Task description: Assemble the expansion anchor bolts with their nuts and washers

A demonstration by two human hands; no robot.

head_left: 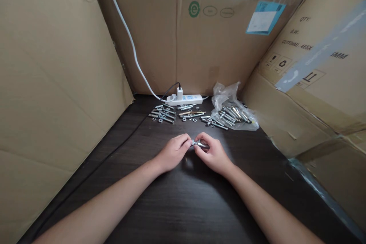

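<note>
Over the middle of the dark table [177, 202], my two hands meet at a silvery expansion bolt [202, 145]. Its sleeve lies in the curled fingers of my right hand [213, 154], with the threaded end pointing left. My left hand [175, 153] pinches a hex nut [193, 142] at that end; whether the nut sits fully on the thread I cannot tell. Beyond my hands lie loose bolts [167, 114] with several washers and nuts among them, and more bolts [192, 113] beside these. Farther right, a clear plastic bag [228, 97] holds many more bolts.
A white power strip [187, 99] with a plugged-in charger [179, 93] stands at the back. Its white cable [128, 34] runs upward, and a black cable [114, 148] crosses the table's left side. Cardboard walls [148, 26] enclose the back and both sides.
</note>
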